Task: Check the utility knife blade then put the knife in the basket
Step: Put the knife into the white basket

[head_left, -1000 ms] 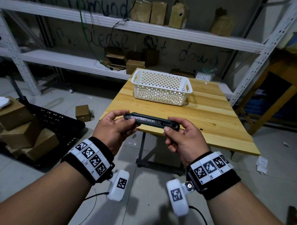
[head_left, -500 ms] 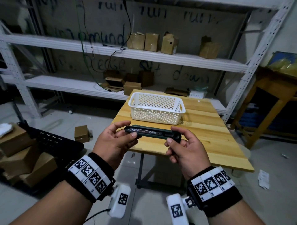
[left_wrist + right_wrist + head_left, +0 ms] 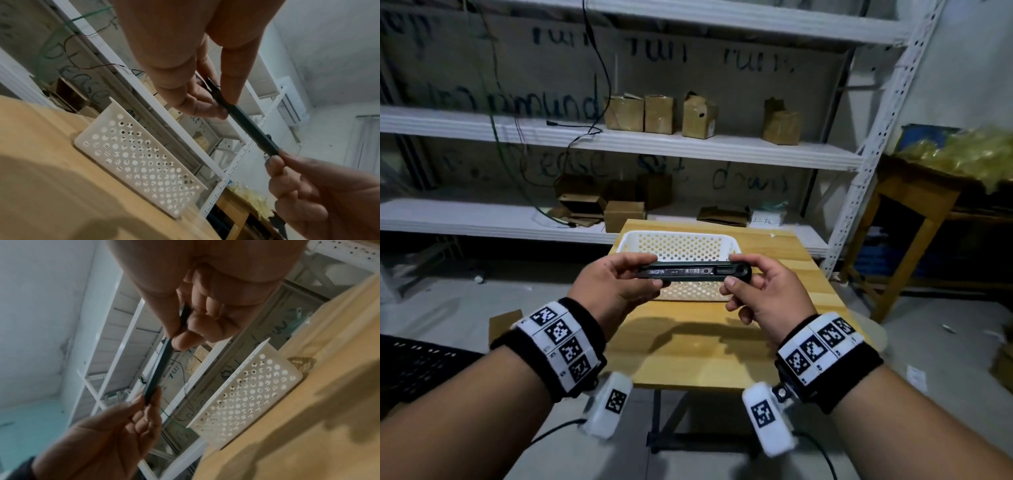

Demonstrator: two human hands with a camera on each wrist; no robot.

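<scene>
Metal shelving with cardboard boxes backs a pale wooden table, above whose near edge the slim black utility knife is held level in the air, left hand pinching its left end between thumb and fingers, right hand pinching its right end likewise; no blade visible. Risk, as judged: extending the blade could bring it out under a fingertip, and such light end pinches could let the knife slip and drop. White perforated plastic basket at the table's far edge: visible interior appears empty.
</scene>
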